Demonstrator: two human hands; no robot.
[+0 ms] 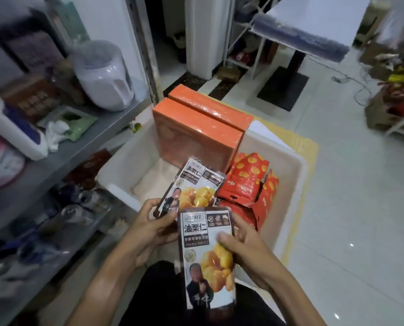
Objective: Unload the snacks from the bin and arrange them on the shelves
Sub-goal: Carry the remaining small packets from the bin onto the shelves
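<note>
A: Holding two chestnut packets at once, one per hand. The left hand [146, 234] has its grip curled round the lower corner of the far chestnut packet [191, 187], which tilts out over the bin. The right hand [245, 252] is clamped on the near chestnut packet [205, 260], thumb pressed across its front, fingers behind.

B: So how far along would you say this is?

A: Partway, by my reading. Both packets are lifted clear of the white bin [295, 184] but neither has reached a shelf; they hang above the bin's near edge, over the person's lap.

B: And what is left inside?

A: Two orange boxes [201, 135] stand on edge against the far wall, side by side and touching. To the right lies a loose pile of red snack bags [248, 182] with yellow dots, leaning on each other. The left part of the bin floor shows bare.

B: The shelves?

A: The grey shelf [97, 130] to the left carries a white jug [104, 76], a tissue pack and some boxes. The level below holds cans [78, 208] and dark packets, too blurred to name. Whether any came from this bin, I cannot tell
</note>
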